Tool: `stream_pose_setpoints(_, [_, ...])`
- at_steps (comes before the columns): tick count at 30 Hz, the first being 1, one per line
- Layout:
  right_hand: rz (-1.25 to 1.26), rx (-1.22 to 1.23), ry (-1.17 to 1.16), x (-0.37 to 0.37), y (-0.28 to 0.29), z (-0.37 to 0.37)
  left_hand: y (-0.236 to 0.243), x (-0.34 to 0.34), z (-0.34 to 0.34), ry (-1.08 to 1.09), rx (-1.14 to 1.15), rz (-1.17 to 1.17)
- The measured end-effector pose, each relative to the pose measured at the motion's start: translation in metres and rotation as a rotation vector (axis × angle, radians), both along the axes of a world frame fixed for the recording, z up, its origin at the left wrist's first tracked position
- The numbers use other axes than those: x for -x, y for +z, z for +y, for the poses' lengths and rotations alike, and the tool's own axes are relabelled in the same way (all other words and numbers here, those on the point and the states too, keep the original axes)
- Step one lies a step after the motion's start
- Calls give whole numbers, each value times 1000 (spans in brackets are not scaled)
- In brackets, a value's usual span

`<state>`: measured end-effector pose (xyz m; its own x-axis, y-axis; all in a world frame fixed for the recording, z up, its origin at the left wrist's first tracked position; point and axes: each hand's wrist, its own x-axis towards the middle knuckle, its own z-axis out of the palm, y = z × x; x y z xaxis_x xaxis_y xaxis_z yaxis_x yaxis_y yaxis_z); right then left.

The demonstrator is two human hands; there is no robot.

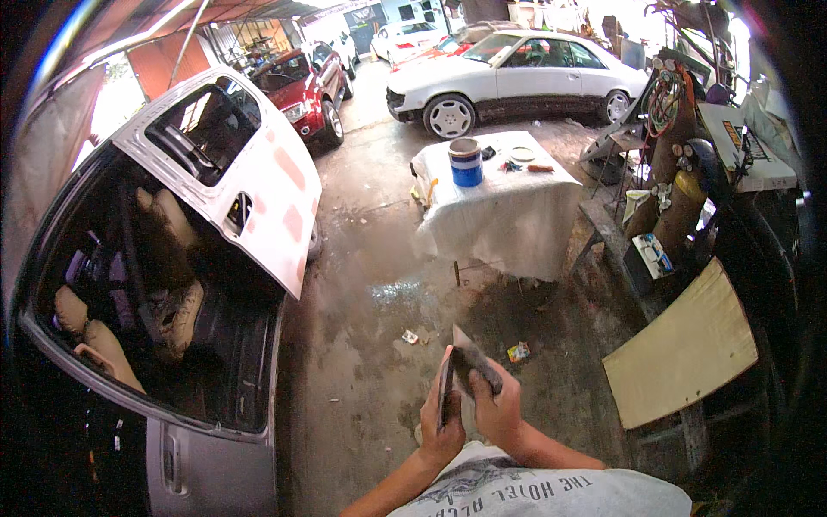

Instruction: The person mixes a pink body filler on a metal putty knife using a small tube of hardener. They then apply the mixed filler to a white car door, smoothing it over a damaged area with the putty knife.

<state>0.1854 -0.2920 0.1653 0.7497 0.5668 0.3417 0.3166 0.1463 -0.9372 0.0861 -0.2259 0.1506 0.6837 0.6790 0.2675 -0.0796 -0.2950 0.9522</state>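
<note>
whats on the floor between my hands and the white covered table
In the head view, two small scraps lie on the stained floor there: a mostly white scrap toward the left and a yellowish scrap toward the right.

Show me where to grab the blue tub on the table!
Probably with both hands around the tub's round wall, coming from your near side: it stands upright with that side unblocked, while a small dark thing sits close on its right.
</note>
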Motion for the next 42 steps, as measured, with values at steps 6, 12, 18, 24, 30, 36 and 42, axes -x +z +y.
stream_pose_setpoints(6, [-219,-7,77,0,-10,2,-33,4,15,127,-274,138])
stream_pose_setpoints(12, [-199,-56,141,20,-9,-3,-24,7,36,133,48,116])
stream_pose_setpoints(18, [-49,-16,51,5,-9,3,-52,21,15,175,56,100])
stream_pose_setpoints(24, [29,-85,-56,-30,-10,6,-37,25,-3,165,573,-51])
stream_pose_setpoints(30, [-439,-195,139,-9,-12,-1,18,-5,42,96,905,-581])
stream_pose_setpoints(36, [-560,-261,253,1,-22,4,25,-7,60,35,1041,-714])
stream_pose_setpoints(42, [-334,-247,220,-45,1,18,34,-4,29,106,956,-540])
